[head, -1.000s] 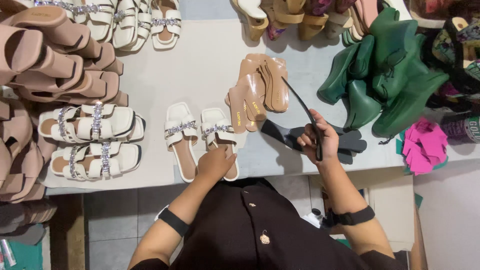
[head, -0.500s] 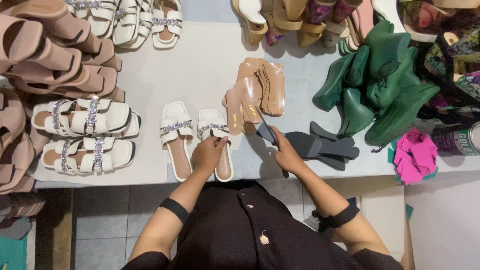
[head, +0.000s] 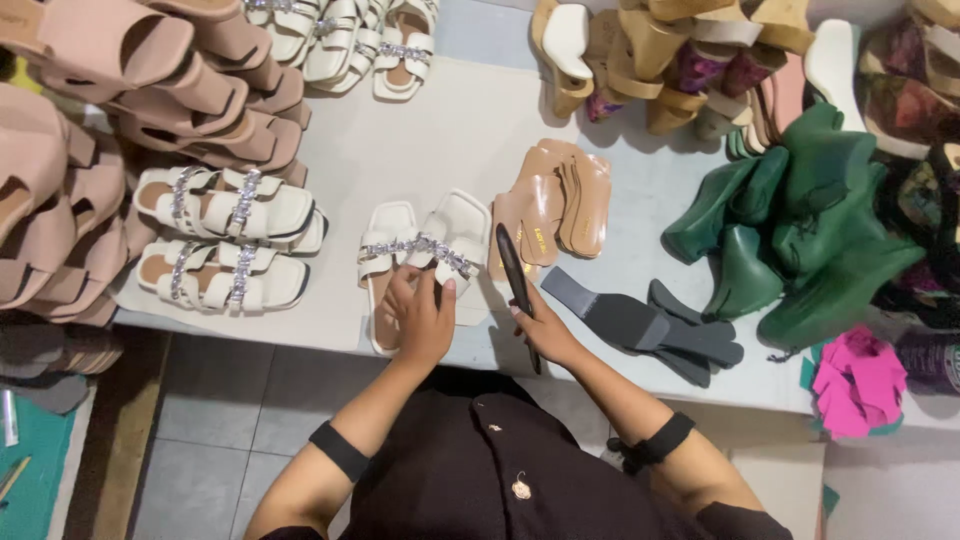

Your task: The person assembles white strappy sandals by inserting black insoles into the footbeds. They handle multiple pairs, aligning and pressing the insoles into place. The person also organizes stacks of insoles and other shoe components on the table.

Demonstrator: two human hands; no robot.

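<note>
Pale grey and crowded, the bench [head: 440, 140] fills most of the head view, with grey floor tiles [head: 200, 420] showing below its near edge. Along the left edge rise tall stacks of pink-beige sandals [head: 120, 90]. At the right edge lies a heap of green wedge soles [head: 800, 240], and beside it, toward the near right corner, a pile of bright pink cut pieces [head: 860, 385]. Across the far edge stand mixed tan and cream heeled shoes [head: 650, 60] and a row of white jewelled sandals [head: 350, 40]. Just inside the left stacks lie two more white sandals with jewelled straps [head: 225, 235], one behind the other. Flat dark grey insoles [head: 650, 325] are stacked near the near edge, right of centre. A pair of tan flat sandals [head: 555, 205] lies at the middle of the bench.

Just left of those, at the near edge, sits the white sandal pair [head: 425, 250] with a jewelled strap across both. The left hand [head: 420, 315] rests on it, fingers curled around the strap and the near sole. The right hand [head: 545, 330] is just beside, fingers closed on a narrow black sole strip [head: 515, 275] that stands on edge, its far end pointing toward the tan sandals.
</note>
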